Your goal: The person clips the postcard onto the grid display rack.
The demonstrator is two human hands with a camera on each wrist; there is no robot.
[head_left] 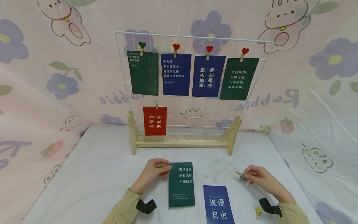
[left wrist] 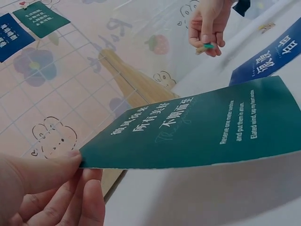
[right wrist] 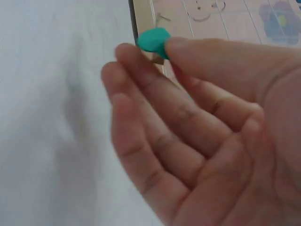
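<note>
My left hand [head_left: 156, 169] pinches the upper left corner of a dark green card [head_left: 181, 189] with white lettering. In the left wrist view the card [left wrist: 202, 127] is tilted and raised off the white surface at its near edge. Out to the right, my right hand [head_left: 261, 179] holds a small wooden clothespin [head_left: 238, 173] with a teal decoration between thumb and fingers. The teal piece [right wrist: 154, 39] shows at the thumb tip in the right wrist view. Between the hands, a blue card [head_left: 218, 203] lies on the table, partly cut off by the frame's lower edge.
Behind stands a white wire grid [head_left: 195, 36] on a wooden base [head_left: 181, 144]. Several cards hang there from heart clips, with a red card [head_left: 155, 127] in the lower row. Another clothespin with a yellow top [head_left: 258, 211] lies by the right wrist.
</note>
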